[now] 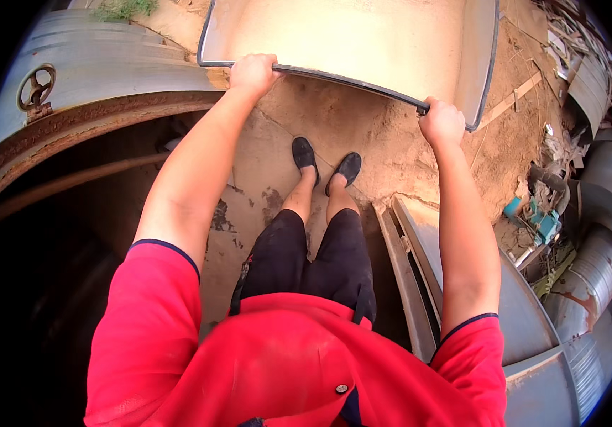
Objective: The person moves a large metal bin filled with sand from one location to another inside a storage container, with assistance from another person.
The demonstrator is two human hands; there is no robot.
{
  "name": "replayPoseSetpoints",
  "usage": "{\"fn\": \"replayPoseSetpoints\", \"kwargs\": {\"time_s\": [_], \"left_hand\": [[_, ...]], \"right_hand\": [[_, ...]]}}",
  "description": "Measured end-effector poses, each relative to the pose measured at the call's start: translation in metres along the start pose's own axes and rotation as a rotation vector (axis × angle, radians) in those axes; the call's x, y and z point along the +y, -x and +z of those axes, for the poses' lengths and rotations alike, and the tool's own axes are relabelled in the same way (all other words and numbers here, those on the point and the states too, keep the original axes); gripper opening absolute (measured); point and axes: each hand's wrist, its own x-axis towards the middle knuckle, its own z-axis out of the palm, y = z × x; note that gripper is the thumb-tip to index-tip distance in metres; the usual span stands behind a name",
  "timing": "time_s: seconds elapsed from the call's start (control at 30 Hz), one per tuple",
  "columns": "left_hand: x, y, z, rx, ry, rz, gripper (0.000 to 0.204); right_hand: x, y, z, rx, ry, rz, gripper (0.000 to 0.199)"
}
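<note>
Ahead of my feet is a wide, pale, open tub (352,80) with raised sides and a dark rim, perhaps the body of a cart; its far end runs out of view. My left hand (252,73) is closed around the near rim towards its left corner. Further along the same rim, to the right, my right hand (442,121) grips it with the fingers wrapped over. Both arms reach forward, nearly straight. The tub's underside is hidden, so I cannot tell what bears it.
At left stands a big curved metal body (113,64) with a rusty edge and a handwheel (36,85). Beige metal channels (409,285) lie close on my right. Beyond them are large grey ducts (590,281), a teal machine part (544,224) and scrap. Dusty ground (384,149) lies around my shoes.
</note>
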Motion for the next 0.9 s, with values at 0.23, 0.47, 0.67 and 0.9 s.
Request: {"fn": "replayPoseSetpoints", "kwargs": {"time_s": [0.23, 0.47, 0.67, 0.9], "left_hand": [[0.004, 0.032, 0.042, 0.114, -0.002, 0.056, 0.018], [0.003, 0.041, 0.050, 0.228, -0.012, 0.078, 0.017], [0.008, 0.082, 0.072, 0.306, 0.024, 0.207, 0.013], [0.005, 0.125, 0.072, 0.353, 0.092, 0.319, 0.014]], "right_hand": [[0.017, 0.030, 0.043, 0.212, 0.104, -0.040, 0.018], [0.018, 0.039, 0.062, 0.331, 0.029, -0.063, 0.018], [0.027, 0.085, 0.087, 0.287, 0.016, -0.063, 0.014], [0.028, 0.120, 0.090, 0.254, 0.070, -0.028, 0.010]]}}
